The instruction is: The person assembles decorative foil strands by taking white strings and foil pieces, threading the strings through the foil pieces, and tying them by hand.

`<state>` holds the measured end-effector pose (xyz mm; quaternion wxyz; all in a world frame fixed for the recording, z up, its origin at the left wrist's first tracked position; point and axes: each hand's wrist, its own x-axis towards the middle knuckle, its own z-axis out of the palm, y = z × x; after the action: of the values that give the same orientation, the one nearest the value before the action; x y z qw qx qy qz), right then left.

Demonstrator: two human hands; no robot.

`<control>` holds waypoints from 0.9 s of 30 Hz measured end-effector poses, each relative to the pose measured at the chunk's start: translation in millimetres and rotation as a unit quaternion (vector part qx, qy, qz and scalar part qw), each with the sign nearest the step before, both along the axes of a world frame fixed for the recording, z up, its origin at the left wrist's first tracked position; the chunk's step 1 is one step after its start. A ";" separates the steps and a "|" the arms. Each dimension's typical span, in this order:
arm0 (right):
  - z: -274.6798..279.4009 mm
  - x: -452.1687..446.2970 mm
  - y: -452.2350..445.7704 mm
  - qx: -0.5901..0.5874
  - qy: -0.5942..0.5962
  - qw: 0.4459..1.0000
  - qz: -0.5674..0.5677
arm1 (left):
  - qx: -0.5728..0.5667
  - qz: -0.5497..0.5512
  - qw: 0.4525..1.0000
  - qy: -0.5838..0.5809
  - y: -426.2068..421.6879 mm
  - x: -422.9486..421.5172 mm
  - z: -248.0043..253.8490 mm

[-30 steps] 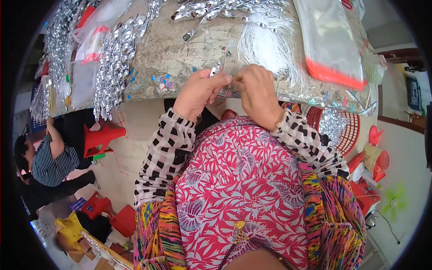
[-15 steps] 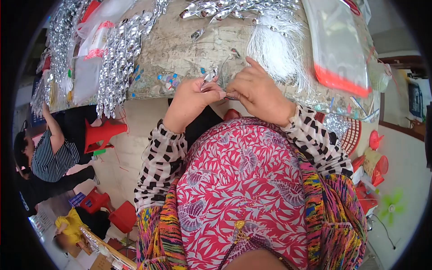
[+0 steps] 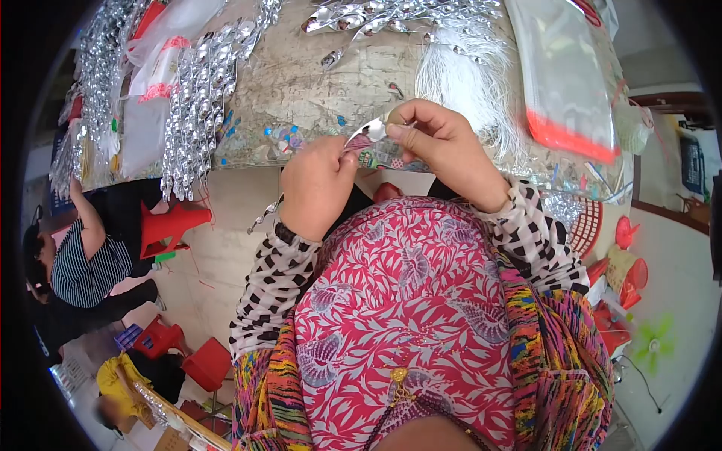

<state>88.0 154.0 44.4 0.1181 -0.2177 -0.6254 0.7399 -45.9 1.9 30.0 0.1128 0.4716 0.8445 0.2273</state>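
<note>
A shiny silver twisted foil strip [image 3: 369,134] runs between my two hands over the table's front edge. My left hand [image 3: 318,184] is closed around its lower part, and a thin twisted tail hangs out at the left by the wrist. The thumb and index finger of my right hand [image 3: 450,150] pinch the strip's upper right end. Its inner face looks pinkish where it reflects my clothing. Beyond the right hand lies a bundle of white strings [image 3: 462,79] on the table.
The worn table [image 3: 301,90] carries hanging silver twisted strips [image 3: 199,98] at left, more silver strips [image 3: 398,15] at the back and clear plastic bags [image 3: 564,83] with red edges at right. Blue scraps lie near the front edge. A person in stripes [image 3: 94,255] sits at left beside a red stool [image 3: 174,225].
My hands have moved apart, the right one up and to the right, the left slightly down. More of the foil strip now shows between them, and its tail shows beside the left wrist.
</note>
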 end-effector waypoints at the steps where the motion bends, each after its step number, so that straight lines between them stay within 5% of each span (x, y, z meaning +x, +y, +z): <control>1: -1.6 -0.8 -0.5 -0.007 -0.015 1.000 0.014 | 0.000 0.001 1.000 0.001 0.1 0.6 2.5; 3: -4.9 0.4 -1.5 0.010 -0.019 1.000 0.014 | 0.031 -0.031 0.977 -0.209 -0.2 1.2 6.5; 4: -5.9 1.6 -2.9 0.026 -0.024 0.999 0.011 | 0.030 -0.030 0.977 -0.209 -0.7 0.4 7.3; 6: -4.2 2.2 -8.2 0.024 0.003 0.999 0.029 | 0.087 -0.007 0.829 -0.552 -0.7 -5.0 9.2; 7: -2.5 2.0 -9.7 0.023 0.031 0.998 0.045 | 0.042 0.006 0.771 -0.636 1.1 -11.7 16.4; 11: 1.2 2.9 -10.0 0.025 0.037 0.997 0.062 | 0.025 -0.017 0.721 -0.692 2.7 -23.7 17.6; 13: -3.7 3.4 -11.3 0.173 0.124 0.977 -0.009 | 0.076 -0.001 0.683 -0.726 0.7 -22.6 14.6; 16: 8.2 12.1 -11.7 0.176 0.084 0.980 -0.029 | 0.138 0.032 0.670 -0.729 0.3 -16.1 18.4; 27: 7.3 17.3 -15.9 0.217 0.073 0.971 -0.071 | 0.170 0.033 0.686 -0.707 0.6 -8.1 23.4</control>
<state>105.3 138.1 51.7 0.2605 -0.1759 -0.7435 0.5902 -54.0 2.4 53.4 0.5864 0.1539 0.4769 0.6364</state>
